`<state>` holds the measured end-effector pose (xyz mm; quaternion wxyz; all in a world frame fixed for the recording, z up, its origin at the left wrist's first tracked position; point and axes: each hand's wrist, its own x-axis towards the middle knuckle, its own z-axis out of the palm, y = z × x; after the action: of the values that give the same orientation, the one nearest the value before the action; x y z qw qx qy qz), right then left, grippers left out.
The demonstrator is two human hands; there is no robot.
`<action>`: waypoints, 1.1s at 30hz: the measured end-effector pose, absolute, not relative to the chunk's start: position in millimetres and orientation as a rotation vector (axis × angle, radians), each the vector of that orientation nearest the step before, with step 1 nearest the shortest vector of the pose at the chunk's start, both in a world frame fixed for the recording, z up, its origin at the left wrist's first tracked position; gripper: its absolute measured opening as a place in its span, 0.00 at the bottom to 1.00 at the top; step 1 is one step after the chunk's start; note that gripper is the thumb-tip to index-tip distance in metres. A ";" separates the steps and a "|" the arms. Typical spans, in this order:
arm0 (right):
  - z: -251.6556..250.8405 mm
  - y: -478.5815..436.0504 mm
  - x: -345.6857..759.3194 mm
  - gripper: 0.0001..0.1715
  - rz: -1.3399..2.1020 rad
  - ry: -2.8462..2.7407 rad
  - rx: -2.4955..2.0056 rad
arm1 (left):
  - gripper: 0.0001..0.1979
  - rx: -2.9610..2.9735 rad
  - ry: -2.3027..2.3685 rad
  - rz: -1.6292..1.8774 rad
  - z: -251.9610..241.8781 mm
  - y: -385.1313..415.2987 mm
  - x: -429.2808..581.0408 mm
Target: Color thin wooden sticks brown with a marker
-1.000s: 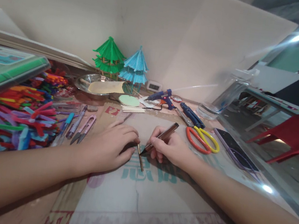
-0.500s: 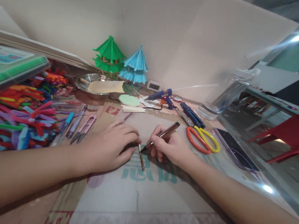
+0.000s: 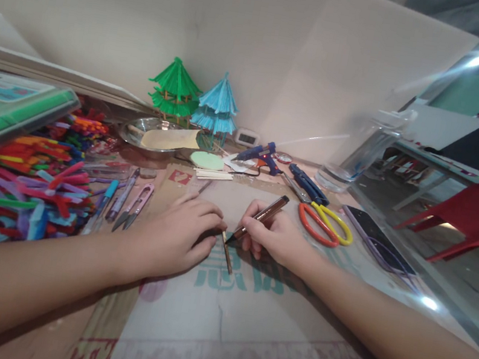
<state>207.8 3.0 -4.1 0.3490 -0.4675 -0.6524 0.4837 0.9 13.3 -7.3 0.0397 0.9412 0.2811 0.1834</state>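
Note:
My right hand (image 3: 278, 235) grips a brown marker (image 3: 268, 212) in a writing hold, its dark tip down against a thin wooden stick (image 3: 228, 256). Most of the stick's visible length is dark brown, with a pale stretch near its upper end. My left hand (image 3: 185, 228) rests on the printed sheet (image 3: 179, 322), fingers curled and closed over the stick's upper end, which is hidden under the fingertips. Behind the hands lie several pale sticks (image 3: 214, 175) in a small row.
Colourful pipe cleaners (image 3: 11, 196) and a plastic case (image 3: 12, 111) crowd the left, beside pink snips (image 3: 139, 202). Small green (image 3: 175, 86) and blue (image 3: 218, 102) paper-like towers stand behind. A glue gun (image 3: 264, 156), scissors (image 3: 326, 225), phone (image 3: 379, 239) and clear jug (image 3: 358, 156) lie rightward.

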 end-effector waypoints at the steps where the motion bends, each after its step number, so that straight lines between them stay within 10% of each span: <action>1: -3.9 2.9 207.4 0.10 1.236 -1.682 -1.215 | 0.13 2.886 0.864 0.560 -7.0 13.0 0.9; 33: -4.8 7.6 207.6 0.10 1.118 -1.718 -1.183 | 0.20 2.794 0.996 0.571 -8.4 11.0 0.7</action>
<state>207.6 7.6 -4.8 0.3778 -0.4628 -0.6723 0.4372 0.7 11.0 -8.4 0.0601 0.9232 0.3292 0.1888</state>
